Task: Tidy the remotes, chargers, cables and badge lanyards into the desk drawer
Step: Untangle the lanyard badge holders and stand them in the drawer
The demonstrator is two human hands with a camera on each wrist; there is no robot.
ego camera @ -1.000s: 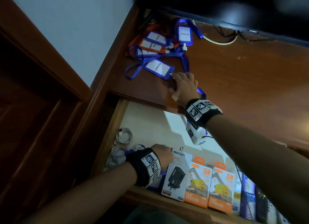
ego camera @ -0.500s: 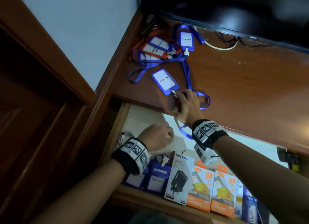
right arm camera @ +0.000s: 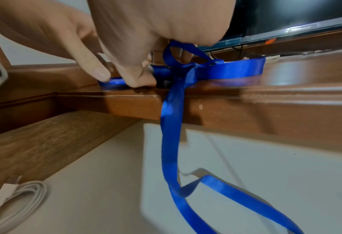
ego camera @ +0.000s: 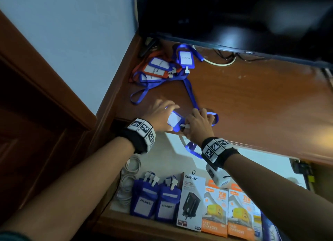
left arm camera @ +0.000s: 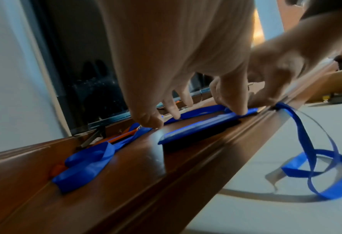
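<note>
A blue badge holder [ego camera: 173,119] [left arm camera: 196,128] lies at the front edge of the wooden desk [ego camera: 252,100]. My left hand [ego camera: 166,109] [left arm camera: 194,110] sets fairly straight fingertips [left arm camera: 237,110] along its far edge. My right hand [ego camera: 193,122] [right arm camera: 140,76] pinches the blue strap [right arm camera: 172,126] at the holder's clip end. That strap [ego camera: 192,149] [left arm camera: 306,142] hangs over the desk edge into the open drawer [ego camera: 144,228]. Several more blue and orange lanyards [ego camera: 162,67] lie piled at the desk's back left corner.
In the drawer's front row stand two blue badge holders [ego camera: 155,201], a white charger box [ego camera: 191,201] and two orange charger boxes [ego camera: 227,210]. Coiled white cables [ego camera: 129,177] [right arm camera: 16,197] lie at its left. A dark TV [ego camera: 234,15] stands along the desk's back.
My right hand has dragged the blue badge holder from mid-desk to the front edge. My left hand has risen out of the drawer and now touches the holder.
</note>
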